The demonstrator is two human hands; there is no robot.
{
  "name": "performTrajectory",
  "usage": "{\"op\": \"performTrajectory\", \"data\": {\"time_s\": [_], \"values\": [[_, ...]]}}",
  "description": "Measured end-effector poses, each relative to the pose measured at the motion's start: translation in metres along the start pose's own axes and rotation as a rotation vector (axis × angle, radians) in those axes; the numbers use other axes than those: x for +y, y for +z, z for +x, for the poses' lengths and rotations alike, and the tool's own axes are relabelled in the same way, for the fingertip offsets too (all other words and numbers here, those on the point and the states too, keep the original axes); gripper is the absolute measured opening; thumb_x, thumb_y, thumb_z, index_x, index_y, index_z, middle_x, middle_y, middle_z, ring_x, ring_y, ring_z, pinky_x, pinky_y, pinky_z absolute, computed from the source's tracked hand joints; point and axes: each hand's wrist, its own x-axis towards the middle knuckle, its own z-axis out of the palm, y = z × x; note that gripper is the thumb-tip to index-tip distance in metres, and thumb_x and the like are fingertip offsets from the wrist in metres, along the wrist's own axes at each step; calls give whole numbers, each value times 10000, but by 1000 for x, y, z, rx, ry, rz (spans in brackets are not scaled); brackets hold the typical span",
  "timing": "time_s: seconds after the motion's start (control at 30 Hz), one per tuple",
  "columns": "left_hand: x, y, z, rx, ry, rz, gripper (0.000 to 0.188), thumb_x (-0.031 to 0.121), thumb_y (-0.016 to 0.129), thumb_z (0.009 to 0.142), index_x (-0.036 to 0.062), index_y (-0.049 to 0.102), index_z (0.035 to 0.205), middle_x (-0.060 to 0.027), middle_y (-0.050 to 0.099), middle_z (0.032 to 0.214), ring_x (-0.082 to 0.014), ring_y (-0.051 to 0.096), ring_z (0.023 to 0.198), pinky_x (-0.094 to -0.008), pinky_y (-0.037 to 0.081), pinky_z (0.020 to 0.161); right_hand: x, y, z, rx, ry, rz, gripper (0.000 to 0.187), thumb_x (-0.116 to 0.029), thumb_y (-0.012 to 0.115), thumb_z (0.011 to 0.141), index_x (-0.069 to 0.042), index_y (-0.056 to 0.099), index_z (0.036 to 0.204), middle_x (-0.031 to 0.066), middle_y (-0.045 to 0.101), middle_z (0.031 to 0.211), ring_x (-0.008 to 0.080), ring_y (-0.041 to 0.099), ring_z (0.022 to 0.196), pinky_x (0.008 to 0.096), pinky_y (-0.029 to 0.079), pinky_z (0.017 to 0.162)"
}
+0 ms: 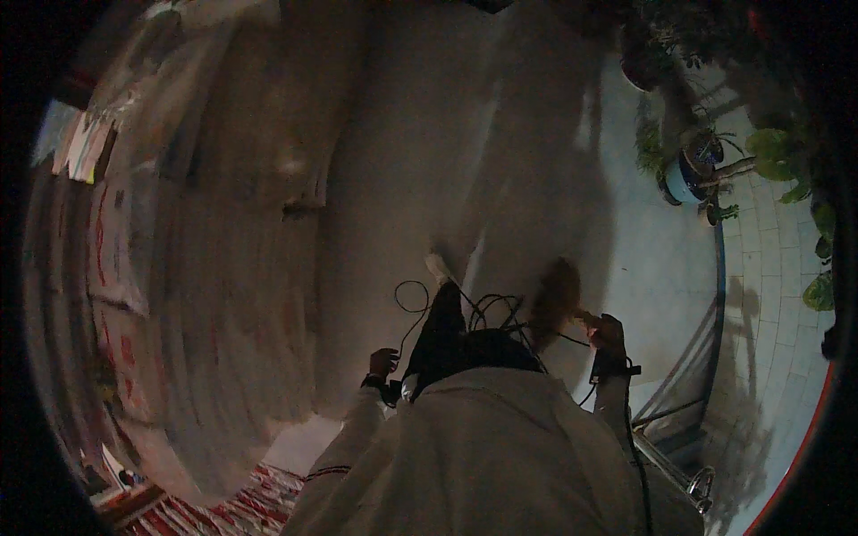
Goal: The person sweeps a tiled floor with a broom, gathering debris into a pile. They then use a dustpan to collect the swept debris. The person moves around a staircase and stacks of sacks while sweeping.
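Note:
In dim light, my right hand [608, 334] is closed round the pale handle of what looks like a broom [558, 299]. Its brown, bushy head is smeared by motion and points left, over the floor. My left hand [383, 362] hangs low at my left side with its fingers curled in; I see nothing held in it. Close by it runs a thin black cable [412, 295], looping out in front of my legs. Dark straps with small devices sit on both wrists. One foot [437, 267] is stretched forward.
Along the left stands a tall, brownish folded sheet or cover [241, 250], blurred. Potted plants [686, 174] line the right, beside a tiled surface [760, 241]. Metal tubing [666, 456] is near my right elbow. Red-and-white striped material [259, 500] lies at lower left. Grey floor [411, 161] stretches ahead.

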Motion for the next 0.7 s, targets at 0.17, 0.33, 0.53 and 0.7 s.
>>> {"op": "performTrajectory", "data": {"time_s": [0.17, 0.33, 0.53, 0.7], "values": [[48, -42, 43, -72, -137, 38, 198, 99, 520, 798, 30, 634, 943, -83, 655, 826, -140, 595, 605, -268, 475, 470, -26, 14, 13, 157, 28, 17, 67, -128, 551, 803, -63, 566, 801, 34, 520, 639, 164, 491, 541, 314, 431, 489], [180, -2, 93, 70, -11, 841, 201, 101, 487, 822, 23, 627, 944, -63, 652, 805, -133, 588, 583, -257, 471, 473, -61, 30, 37, 290, 58, 104, 38, -106, 568, 786, -70, 555, 783, 31, 505, 627, 166, 493, 544, 316, 430, 492], [258, -13, 172, 187, -251, 187, 232, 154, 471, 855, -4, 607, 958, -94, 632, 776, -139, 561, 561, -283, 442, 441, -94, 62, 125, 373, 76, 213, 46, -78, 588, 767, -77, 542, 760, 27, 488, 613, 168, 496, 548, 319, 428, 495], [252, -89, 225, -131, -200, 252, 295, 222, 450, 869, -3, 581, 1007, -142, 604, 909, -188, 565, 609, -334, 461, 483, -134, 105, 254, 388, 32, 401, 79, -56, 604, 750, -84, 532, 742, 24, 474, 601, 170, 499, 551, 322, 426, 497]]}}
